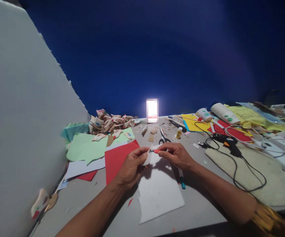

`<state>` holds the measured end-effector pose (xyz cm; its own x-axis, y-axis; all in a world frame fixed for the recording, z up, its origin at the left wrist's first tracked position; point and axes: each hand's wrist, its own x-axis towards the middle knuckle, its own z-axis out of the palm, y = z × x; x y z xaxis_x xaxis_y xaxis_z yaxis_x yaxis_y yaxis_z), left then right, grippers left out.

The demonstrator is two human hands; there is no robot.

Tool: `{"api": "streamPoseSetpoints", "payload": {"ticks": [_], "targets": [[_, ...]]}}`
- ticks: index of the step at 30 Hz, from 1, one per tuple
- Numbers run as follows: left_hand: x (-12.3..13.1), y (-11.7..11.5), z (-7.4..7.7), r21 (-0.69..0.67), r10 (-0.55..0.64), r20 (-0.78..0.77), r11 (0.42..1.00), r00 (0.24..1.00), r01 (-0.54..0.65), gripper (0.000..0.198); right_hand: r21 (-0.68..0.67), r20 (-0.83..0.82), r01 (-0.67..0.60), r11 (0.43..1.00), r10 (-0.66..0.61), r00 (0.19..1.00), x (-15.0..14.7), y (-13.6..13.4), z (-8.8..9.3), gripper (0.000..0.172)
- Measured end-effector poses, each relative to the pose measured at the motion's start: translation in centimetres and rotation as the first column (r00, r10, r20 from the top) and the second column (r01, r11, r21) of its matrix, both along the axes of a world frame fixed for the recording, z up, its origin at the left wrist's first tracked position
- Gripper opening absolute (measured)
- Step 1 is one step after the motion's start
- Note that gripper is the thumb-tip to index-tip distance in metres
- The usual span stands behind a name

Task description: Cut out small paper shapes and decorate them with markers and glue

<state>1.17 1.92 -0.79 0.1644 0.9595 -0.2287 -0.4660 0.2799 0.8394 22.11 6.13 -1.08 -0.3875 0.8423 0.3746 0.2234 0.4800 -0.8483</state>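
Note:
My left hand is closed in a pinch around a small pale, flat cutout, partly hidden by the fingers. In my right hand is a slim red-handled tool. Its greyish tip meets or almost meets the cutout; its exact kind is too small to make out. Below both hands lies a white sheet with a ragged left edge. Scissors with dark handles rest just beyond my right hand. A teal-ended marker lies beside the sheet, under my right wrist.
Painted bird-shaped cutouts are heaped at the back left, near green paper and red paper. A yellow-labelled glue stick stands behind my right hand. To the right are a black glue gun, its looping cord and paper rolls.

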Motion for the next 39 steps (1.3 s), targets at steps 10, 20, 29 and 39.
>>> {"api": "streamPoseSetpoints", "payload": {"ticks": [10,20,29,39], "targets": [[-0.1,0.1,0.1,0.028,0.048,-0.076,0.999,0.996,-0.046,0.035,-0.212,-0.108,0.049,0.976,-0.073,0.991,1.0,1.0,0.4,0.038],[0.4,-0.3,0.3,0.046,0.106,-0.100,0.994,0.989,-0.102,0.035,-0.088,-0.003,-0.043,0.995,0.043,0.999,0.0,-0.4,0.6,0.023],[0.1,0.0,-0.3,0.120,0.149,-0.234,0.985,0.961,-0.124,0.044,-0.335,-0.148,0.040,0.941,-0.095,0.984,0.5,0.8,-0.4,0.032],[-0.2,0.7,-0.8,0.172,0.286,-0.282,0.954,0.916,-0.245,0.036,-0.274,-0.051,0.110,0.955,-0.129,0.990,0.7,1.4,-0.9,0.042]]}}
